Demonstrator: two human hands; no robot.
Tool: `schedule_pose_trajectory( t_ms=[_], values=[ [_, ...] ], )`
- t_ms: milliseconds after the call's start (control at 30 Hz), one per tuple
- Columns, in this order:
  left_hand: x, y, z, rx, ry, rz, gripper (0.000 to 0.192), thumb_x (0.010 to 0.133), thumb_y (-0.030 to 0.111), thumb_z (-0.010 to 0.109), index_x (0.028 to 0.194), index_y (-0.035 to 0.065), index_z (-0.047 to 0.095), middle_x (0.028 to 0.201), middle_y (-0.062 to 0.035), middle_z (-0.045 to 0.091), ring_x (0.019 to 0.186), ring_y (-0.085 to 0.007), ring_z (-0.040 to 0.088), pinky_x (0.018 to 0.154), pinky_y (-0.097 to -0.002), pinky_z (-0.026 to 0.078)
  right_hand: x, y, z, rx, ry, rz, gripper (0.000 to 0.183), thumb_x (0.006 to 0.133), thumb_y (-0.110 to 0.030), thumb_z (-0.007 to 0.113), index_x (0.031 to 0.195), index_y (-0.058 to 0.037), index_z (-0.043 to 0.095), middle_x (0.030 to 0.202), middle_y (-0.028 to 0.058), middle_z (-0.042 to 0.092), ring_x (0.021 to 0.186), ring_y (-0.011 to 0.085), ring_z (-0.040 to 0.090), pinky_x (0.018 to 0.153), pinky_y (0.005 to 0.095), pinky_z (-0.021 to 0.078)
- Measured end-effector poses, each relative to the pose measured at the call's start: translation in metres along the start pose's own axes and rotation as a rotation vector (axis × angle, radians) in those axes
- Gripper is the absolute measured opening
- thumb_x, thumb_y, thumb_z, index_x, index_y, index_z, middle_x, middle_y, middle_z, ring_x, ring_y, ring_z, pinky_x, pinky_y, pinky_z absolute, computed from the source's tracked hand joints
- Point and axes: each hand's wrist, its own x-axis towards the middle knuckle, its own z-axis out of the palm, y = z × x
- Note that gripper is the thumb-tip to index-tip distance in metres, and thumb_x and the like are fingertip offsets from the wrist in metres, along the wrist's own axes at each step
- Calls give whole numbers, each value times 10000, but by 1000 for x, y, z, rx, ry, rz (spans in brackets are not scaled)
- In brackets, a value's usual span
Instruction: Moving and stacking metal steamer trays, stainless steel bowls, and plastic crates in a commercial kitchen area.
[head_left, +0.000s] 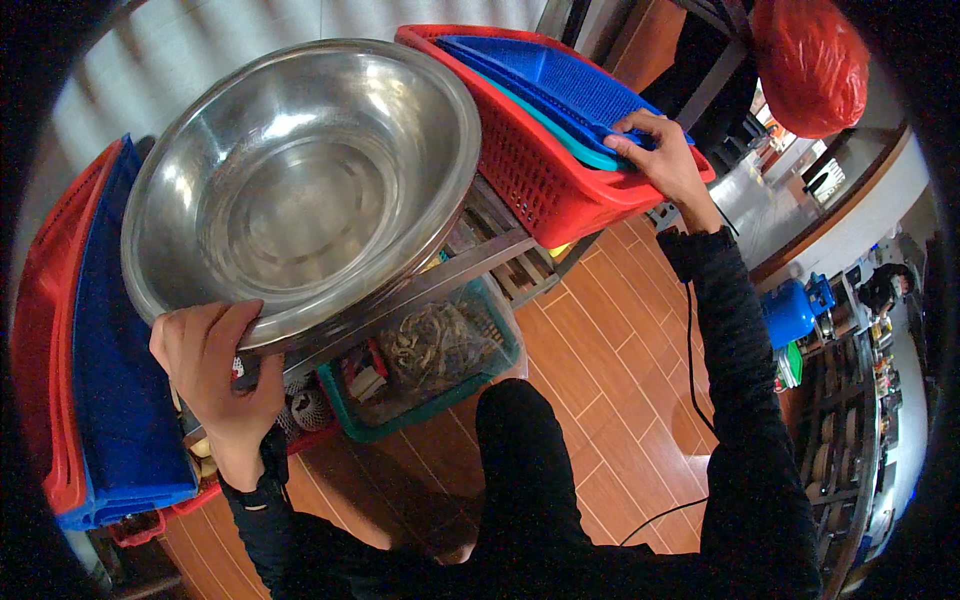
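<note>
A large stainless steel basin (304, 214) rests tilted on a dark wooden slatted rack (480, 259). Its near left rim is gripped by my left hand (221, 367), fingers over the edge and thumb below. To the right, my right hand (660, 157) holds the near corner of a blue plastic basket (555, 79). That blue basket is nested with a teal one (592, 156) inside a red perforated plastic basket (525, 169). How many baskets are in the stack I cannot tell.
At left stand red baskets (52, 337) and blue baskets (127, 352) on edge. Below the rack sits a green crate (420, 420) with a plastic bag of dried goods (435, 337). A red plastic bag (814, 71) hangs upper right; a blue gas cylinder (787, 311) stands beyond. A black cable (694, 375) dangles by my right sleeve.
</note>
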Motion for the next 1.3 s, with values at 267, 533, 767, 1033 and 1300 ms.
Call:
schedule_pose_trajectory(
  t_ms=[267, 533, 767, 1033, 1300],
  values=[
    [0, 1, 0, -5, 1, -9, 468, 472, 90, 722, 937, 71, 674, 879, -69, 603, 884, -274, 555, 907, -417, 352, 0, -2, -2, 76, -170, 5, 352, 801, -302, 761, 887, 22, 656, 867, 81, 646, 851, 179, 589, 785, 312, 439],
    [-2, -1, 2, -3, 3, -3, 491, 461, 100, 726, 949, 71, 677, 909, -76, 597, 899, -282, 549, 913, -425, 353, -2, -5, -3, 29, -128, 10, 303, 774, -233, 767, 794, 22, 604, 761, 59, 578, 755, 157, 522, 715, 305, 405],
    [-2, -2, 0, -3, -4, -10, 489, 465, 101, 721, 951, 73, 679, 916, -79, 593, 906, -287, 543, 913, -425, 352, -2, -12, -2, -60, 33, -14, 366, 701, -248, 833, 799, 6, 588, 759, 70, 568, 745, 170, 516, 708, 310, 419],
    [-2, 0, 2, -3, 13, -8, 459, 484, 89, 703, 942, 67, 679, 897, -80, 593, 898, -283, 543, 903, -419, 353, -6, -11, -3, -131, 183, -19, 414, 658, -283, 867, 779, -10, 579, 768, 90, 576, 770, 223, 544, 720, 338, 427],
    [0, 2, 2, -3, 18, 2, 443, 489, 85, 710, 931, 68, 675, 883, -80, 590, 877, -281, 545, 890, -410, 355, -10, -13, -1, -86, 288, -78, 457, 651, -302, 875, 759, -16, 536, 748, 85, 540, 719, 247, 508, 697, 336, 417]
  ],
)
